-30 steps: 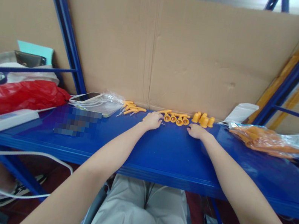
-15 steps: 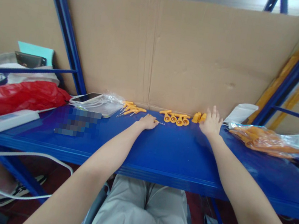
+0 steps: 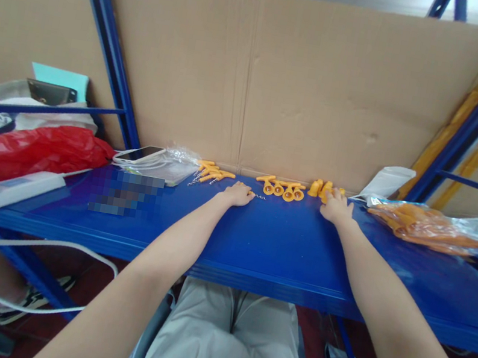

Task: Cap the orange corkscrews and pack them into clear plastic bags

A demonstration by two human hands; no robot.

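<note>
My left hand (image 3: 239, 194) rests on the blue shelf, fingers closed on a yellow-handled corkscrew, mostly hidden; its thin metal spiral (image 3: 260, 197) pokes out to the right. Just left of that hand lies a pile of yellow corkscrew handles (image 3: 210, 172) with metal spirals. Between my hands sits a row of yellow cup-ended pieces with crossbars (image 3: 288, 194), open ends facing me. My right hand (image 3: 336, 209) is lowered at the group of small yellow bell-shaped caps (image 3: 314, 188), fingers curled over one of them, which they partly hide.
A cardboard sheet (image 3: 363, 96) stands behind the blue shelf (image 3: 265, 241). At left are a phone (image 3: 144, 155), clear plastic bags, a red bag (image 3: 37, 148) and a white power strip (image 3: 16, 194). Orange pieces in clear plastic (image 3: 428, 226) lie at right.
My right hand has come down from raised, spread fingers onto the yellow caps, its fingers now curled. My left hand has stayed in place. The view has shifted slightly.
</note>
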